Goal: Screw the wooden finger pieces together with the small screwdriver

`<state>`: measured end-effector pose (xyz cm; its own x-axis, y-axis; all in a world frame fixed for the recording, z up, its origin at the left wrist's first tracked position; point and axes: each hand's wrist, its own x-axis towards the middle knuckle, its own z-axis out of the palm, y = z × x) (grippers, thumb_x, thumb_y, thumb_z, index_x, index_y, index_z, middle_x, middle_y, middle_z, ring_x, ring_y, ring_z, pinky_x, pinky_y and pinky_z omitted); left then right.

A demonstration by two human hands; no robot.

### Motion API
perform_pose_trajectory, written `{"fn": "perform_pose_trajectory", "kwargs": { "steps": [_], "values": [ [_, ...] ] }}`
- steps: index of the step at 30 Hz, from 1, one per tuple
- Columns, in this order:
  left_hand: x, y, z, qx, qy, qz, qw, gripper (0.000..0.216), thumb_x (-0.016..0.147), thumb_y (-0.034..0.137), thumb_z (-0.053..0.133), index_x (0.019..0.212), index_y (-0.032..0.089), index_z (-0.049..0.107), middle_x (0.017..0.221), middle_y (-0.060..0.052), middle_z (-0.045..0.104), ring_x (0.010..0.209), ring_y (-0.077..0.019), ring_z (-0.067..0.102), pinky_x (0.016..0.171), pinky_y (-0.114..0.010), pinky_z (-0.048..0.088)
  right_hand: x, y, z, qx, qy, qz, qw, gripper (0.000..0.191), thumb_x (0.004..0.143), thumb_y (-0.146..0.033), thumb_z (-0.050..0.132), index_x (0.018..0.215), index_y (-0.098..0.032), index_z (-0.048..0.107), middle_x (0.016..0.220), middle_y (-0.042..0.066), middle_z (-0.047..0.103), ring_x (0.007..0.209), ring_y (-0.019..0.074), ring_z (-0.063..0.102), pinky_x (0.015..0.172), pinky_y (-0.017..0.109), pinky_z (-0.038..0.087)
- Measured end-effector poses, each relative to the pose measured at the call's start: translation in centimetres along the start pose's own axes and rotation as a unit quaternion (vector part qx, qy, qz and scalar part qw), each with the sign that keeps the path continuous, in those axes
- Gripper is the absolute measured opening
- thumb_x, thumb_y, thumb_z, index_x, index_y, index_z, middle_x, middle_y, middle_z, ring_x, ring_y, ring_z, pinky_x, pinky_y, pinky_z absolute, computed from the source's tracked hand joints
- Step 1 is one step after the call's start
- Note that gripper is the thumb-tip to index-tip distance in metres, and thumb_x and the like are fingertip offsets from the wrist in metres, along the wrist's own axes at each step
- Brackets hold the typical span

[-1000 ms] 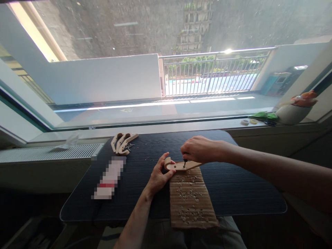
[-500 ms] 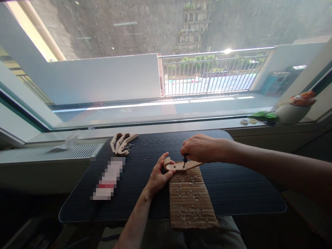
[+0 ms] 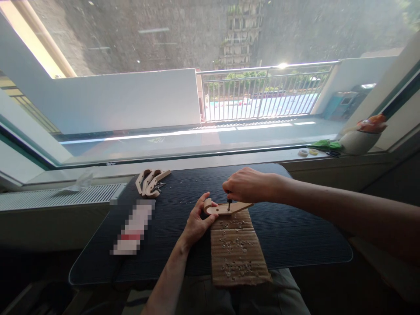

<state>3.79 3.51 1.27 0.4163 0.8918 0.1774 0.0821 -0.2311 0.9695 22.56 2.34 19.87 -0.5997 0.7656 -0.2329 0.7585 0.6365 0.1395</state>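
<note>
My left hand (image 3: 197, 221) grips the curled end of a pale wooden hook (image 3: 224, 209), thumb in front and fingers behind. The hook rests on the far end of a corrugated cardboard piece (image 3: 239, 251), which is dotted with holes. My right hand (image 3: 245, 185) is closed from above around a short dark screwdriver (image 3: 229, 201). Its shaft stands nearly upright, with the tip at a hole in the hook. Most of the screwdriver's handle is hidden in my fingers. One more hole shows nearer the curl.
Several similar wooden hooks (image 3: 151, 181) lie together at the table's back left, with small screws (image 3: 159, 187) beside them. A pixelated strip (image 3: 134, 229) lies nearer. On the windowsill are tape rolls (image 3: 303, 152), a green cloth (image 3: 324, 145) and a white pot (image 3: 361, 141).
The whole view has shifted slightly, so things appear a little further left. Both hands keep their hold, and the screwdriver stays at the same hole.
</note>
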Motion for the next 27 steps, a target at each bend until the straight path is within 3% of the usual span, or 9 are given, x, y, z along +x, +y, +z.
{"fn": "perform_pose_trajectory", "kwargs": {
  "steps": [6, 17, 22, 27],
  "values": [
    [0.0, -0.2, -0.1, 0.003, -0.004, 0.001, 1.000, 0.066, 0.076, 0.023, 0.063, 0.135, 0.021, 0.034, 0.107, -0.003, 0.063, 0.102, -0.0170, 0.057, 0.101, -0.035, 0.038, -0.3, -0.4, -0.1, 0.001, -0.003, -0.062, 0.998, 0.020, 0.084, -0.011, 0.047, 0.088, -0.017, 0.066, 0.088, 0.007, 0.064, 0.069, 0.0137, 0.056, 0.051, 0.025, 0.029],
    [0.1, -0.5, -0.1, 0.019, 0.003, 0.018, 1.000, 0.063, 0.077, 0.024, 0.064, 0.134, 0.022, 0.038, 0.111, -0.005, 0.063, 0.109, -0.0186, 0.055, 0.103, -0.036, 0.035, 0.6, 0.8, 1.4, 0.047, 0.010, 0.000, 0.999, 0.024, 0.089, -0.024, 0.043, 0.089, -0.014, 0.065, 0.081, 0.008, 0.067, 0.069, 0.0154, 0.058, 0.057, 0.028, 0.032],
    [0.2, -0.5, -0.1, 0.011, 0.003, 0.012, 1.000, 0.065, 0.077, 0.025, 0.064, 0.135, 0.021, 0.035, 0.108, -0.004, 0.064, 0.107, -0.0181, 0.056, 0.103, -0.036, 0.035, 0.4, 0.5, 1.4, -0.003, 0.031, 0.012, 0.999, 0.023, 0.089, -0.025, 0.042, 0.087, -0.014, 0.063, 0.078, 0.008, 0.065, 0.061, 0.0142, 0.055, 0.051, 0.027, 0.029],
    [0.1, -0.2, 0.0, 0.004, 0.002, 0.005, 1.000, 0.065, 0.077, 0.025, 0.064, 0.135, 0.021, 0.036, 0.107, -0.004, 0.064, 0.105, -0.0176, 0.057, 0.102, -0.035, 0.037, -0.4, 0.1, 1.1, -0.058, 0.056, -0.044, 0.996, 0.020, 0.088, -0.017, 0.043, 0.083, -0.016, 0.063, 0.083, 0.007, 0.061, 0.061, 0.0124, 0.053, 0.047, 0.025, 0.025]
  ]
}}
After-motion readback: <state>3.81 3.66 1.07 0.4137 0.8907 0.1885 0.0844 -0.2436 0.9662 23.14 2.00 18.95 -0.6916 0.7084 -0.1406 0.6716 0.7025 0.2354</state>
